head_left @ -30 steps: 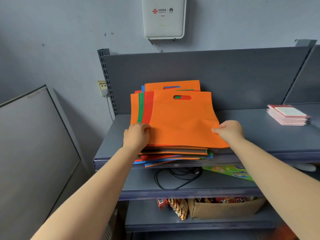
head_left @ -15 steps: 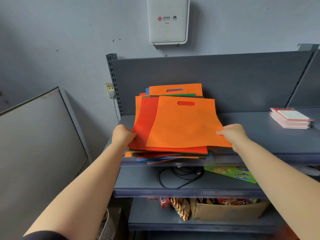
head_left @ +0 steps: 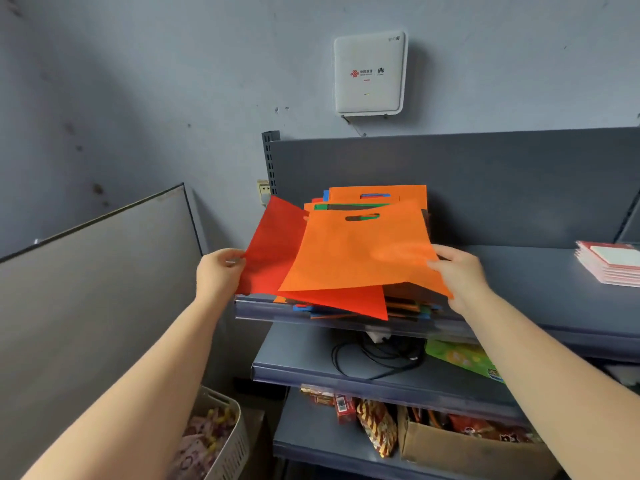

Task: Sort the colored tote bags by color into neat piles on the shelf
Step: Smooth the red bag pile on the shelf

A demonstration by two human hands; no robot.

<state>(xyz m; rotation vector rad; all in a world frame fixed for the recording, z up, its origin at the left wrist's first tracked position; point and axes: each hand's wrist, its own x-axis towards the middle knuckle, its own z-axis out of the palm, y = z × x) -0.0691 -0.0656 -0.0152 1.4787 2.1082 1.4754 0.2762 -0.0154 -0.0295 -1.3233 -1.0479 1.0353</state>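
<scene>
The left hand [head_left: 220,273] pinches the left edge of a red tote bag [head_left: 273,251], fingers curled round the fabric, and the bag is lifted and fanned out to the left past the shelf end. The right hand [head_left: 459,275] grips the right edge of an orange tote bag [head_left: 360,254], thumb on top, holding it tilted above the red one so the two overlap. Under both lies the mixed pile of bags [head_left: 377,199] on the top shelf [head_left: 526,271], its far bag orange with blue and green edges peeping out, and more blue and orange edges poking from the near side.

The shelf is dull blue-grey metal with an upright back panel [head_left: 485,188] and a slotted post at its left corner. A stack of pink booklets [head_left: 609,265] sits well to the right, cut off by the frame. On the wall above hangs a white router box [head_left: 369,72]. The shelf below carries a tangle of black cable [head_left: 377,358] and a green packet [head_left: 464,358]; the lowest holds a cardboard box [head_left: 467,445] of snack packets. A grey board [head_left: 93,289] leans at the left, with a white basket [head_left: 221,438] at its foot.

How many bags the pile holds is hard to say, as the lifted ones hide most of it, and the basket's contents look like sweets, perhaps.
</scene>
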